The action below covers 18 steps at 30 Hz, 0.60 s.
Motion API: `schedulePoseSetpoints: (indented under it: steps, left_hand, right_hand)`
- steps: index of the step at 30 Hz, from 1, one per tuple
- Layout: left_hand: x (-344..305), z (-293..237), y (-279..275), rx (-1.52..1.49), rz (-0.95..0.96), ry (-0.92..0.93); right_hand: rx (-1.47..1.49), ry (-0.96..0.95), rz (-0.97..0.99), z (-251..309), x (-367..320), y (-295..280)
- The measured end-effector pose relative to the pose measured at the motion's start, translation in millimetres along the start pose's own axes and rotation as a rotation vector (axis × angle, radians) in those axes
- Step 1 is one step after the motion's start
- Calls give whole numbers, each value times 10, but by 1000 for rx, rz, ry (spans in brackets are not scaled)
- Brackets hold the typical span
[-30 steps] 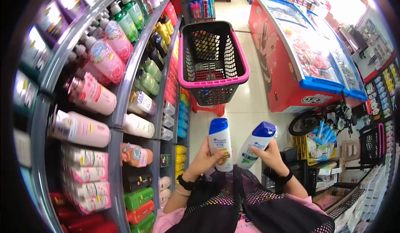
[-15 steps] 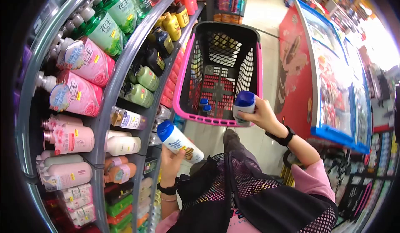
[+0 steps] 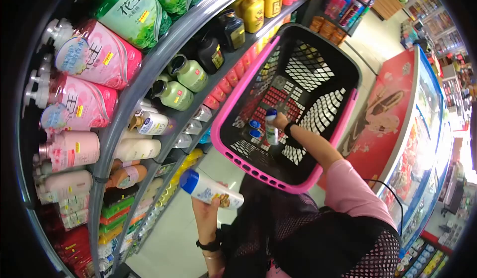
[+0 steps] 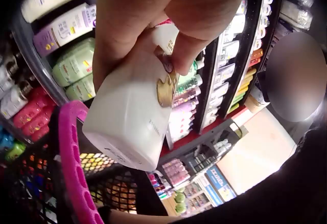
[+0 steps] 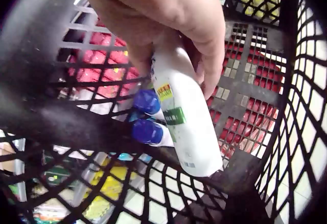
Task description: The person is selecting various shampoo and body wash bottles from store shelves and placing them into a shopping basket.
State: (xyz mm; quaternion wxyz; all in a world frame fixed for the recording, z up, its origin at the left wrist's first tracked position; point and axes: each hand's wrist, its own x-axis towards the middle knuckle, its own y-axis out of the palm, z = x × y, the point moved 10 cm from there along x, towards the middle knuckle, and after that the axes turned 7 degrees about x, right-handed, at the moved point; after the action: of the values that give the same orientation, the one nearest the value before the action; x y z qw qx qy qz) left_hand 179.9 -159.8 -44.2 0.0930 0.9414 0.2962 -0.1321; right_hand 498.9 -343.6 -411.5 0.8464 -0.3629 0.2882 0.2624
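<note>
My right hand [image 3: 281, 122] reaches down inside a black shopping basket [image 3: 318, 176] with a pink rim, gripping a white shampoo bottle [image 5: 186, 116] with a dark blue cap. In the right wrist view its base points down, close beside two blue-capped bottles [image 5: 148, 132] standing in the basket. Outside the basket, near the shelves, my left hand [image 3: 207, 208] holds another white shampoo bottle [image 3: 213, 191] with a blue cap, tilted on its side. Thumb and fingers wrap that bottle's middle in the left wrist view, its base [image 4: 122, 152] toward the camera.
Shelves [image 3: 149, 49] of pump bottles and pouches line the left side, close to the basket's pink rim. A red and blue freezer [image 3: 387, 114] stands on the right. Pale tiled floor [image 3: 174, 238] lies between the shelves and me.
My right hand has carried its bottle forward and down into the basket. My left hand has moved left, away from the other bottle, still holding its own. The view has come nearer the basket.
</note>
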Motion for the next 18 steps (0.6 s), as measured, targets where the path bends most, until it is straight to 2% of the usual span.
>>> schedulePoseSetpoints:
  steps: [4,5,7,9,10,11,14,17,18]
  left_hand:
    - [-87,154,-295,56,-174,-81]
    - [-129,173,-352,73,-211,-109]
    - [-182,243,-419,81,-269,-151]
    - [-228,307,-471,114,-292,-192]
    - [-248,349,-481,94,-312,-203]
    - [-251,357,-467,121,-302,-203]
    - [-205,395,-404,155,-296,-206]
    - [-166,424,-341,130,-312,-238]
    - [-151,435,-327,143,-306,-238]
  right_hand:
    - [-128,147,-59,-761,466,413]
    - [-95,221,38,-1089,652,613]
    - [-141,297,72,-1429,819,816]
    - [50,339,63,-1614,703,888]
    - [181,348,153,-1663,689,1029]
    - [242,345,66,-2154,1007,1231]
    - [206,314,25,-1989,827,1071]
    - [225,435,67,-2178,885,1068]
    - [130,506,2,-2318,921,1040]
